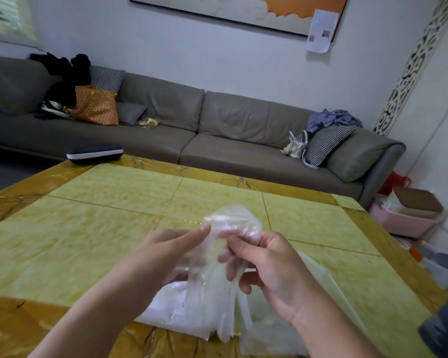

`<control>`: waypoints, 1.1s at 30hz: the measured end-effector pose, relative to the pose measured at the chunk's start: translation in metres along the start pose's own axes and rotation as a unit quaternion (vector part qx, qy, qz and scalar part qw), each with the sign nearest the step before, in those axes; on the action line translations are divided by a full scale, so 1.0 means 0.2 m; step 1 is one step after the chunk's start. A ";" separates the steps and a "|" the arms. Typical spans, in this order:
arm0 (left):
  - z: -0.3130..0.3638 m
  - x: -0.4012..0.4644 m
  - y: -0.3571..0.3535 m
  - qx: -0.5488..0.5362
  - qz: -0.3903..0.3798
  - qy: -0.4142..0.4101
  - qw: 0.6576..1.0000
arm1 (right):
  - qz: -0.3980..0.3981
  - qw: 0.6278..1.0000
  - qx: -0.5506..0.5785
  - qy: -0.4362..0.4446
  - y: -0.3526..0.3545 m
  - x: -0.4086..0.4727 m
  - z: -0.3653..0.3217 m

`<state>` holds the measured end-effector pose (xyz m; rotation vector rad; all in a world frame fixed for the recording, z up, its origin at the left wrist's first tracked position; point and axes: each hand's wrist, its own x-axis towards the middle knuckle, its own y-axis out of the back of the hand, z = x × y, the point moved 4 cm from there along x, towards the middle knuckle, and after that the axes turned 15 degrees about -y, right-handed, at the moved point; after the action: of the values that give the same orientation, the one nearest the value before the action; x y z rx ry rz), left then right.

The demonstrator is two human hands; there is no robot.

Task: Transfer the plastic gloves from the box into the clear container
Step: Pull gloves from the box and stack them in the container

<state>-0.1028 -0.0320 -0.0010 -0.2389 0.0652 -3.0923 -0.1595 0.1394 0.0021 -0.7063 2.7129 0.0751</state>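
A bunch of thin clear plastic gloves hangs above the table, its top bulging upward and its fingers trailing down. My left hand pinches the bunch near its top from the left. My right hand grips it from the right, fingers curled into the film. Under the hands lies the white glove box, torn open, flat on the table. A clear container lies to the right of my right wrist; its edges are faint and partly hidden by my arm.
The yellow-green tiled table has an amber border. A dark case with a white stripe sits at its far left corner. A dark object stands at the near right edge. A grey sofa runs behind.
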 end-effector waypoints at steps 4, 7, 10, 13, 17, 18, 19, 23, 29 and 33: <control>-0.02 0.00 -0.04 -0.061 -0.037 0.023 0.997 | -0.034 0.999 0.016 -0.015 0.04 -0.02 0.04; -0.05 0.03 -0.03 -0.039 0.017 0.000 0.999 | -0.027 0.999 0.002 -0.021 0.09 -0.03 0.05; -0.05 0.05 0.01 -0.009 0.093 -0.032 0.995 | 0.037 0.999 -0.025 -0.017 0.17 -0.05 0.04; -0.02 0.05 0.04 -0.005 0.109 -0.065 0.992 | 0.088 0.992 -0.090 -0.006 0.27 -0.07 0.03; 0.00 0.04 0.02 0.002 0.109 -0.071 0.991 | 0.034 0.982 -0.181 -0.036 0.30 -0.11 0.01; 0.00 0.04 0.00 0.011 0.099 -0.073 0.992 | 0.023 0.981 -0.187 -0.042 0.30 -0.12 0.00; 0.00 0.04 -0.02 0.025 0.085 -0.074 0.993 | 0.024 0.981 -0.190 -0.043 0.30 -0.12 -0.01; 0.01 0.03 -0.09 0.073 0.022 -0.072 0.995 | 0.063 0.985 -0.160 0.010 0.28 -0.10 -0.02; 0.01 0.02 -0.01 0.015 0.050 -0.023 0.998 | 0.106 0.994 -0.001 0.039 0.37 -0.08 0.01; 0.00 0.03 -0.02 0.014 0.071 -0.009 0.997 | 0.057 0.992 -0.108 -0.010 0.40 -0.11 -0.01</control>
<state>-0.1086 -0.0292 0.0007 -0.2480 0.0356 -2.9474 -0.1811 0.2200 0.0096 -0.6047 2.7494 0.4073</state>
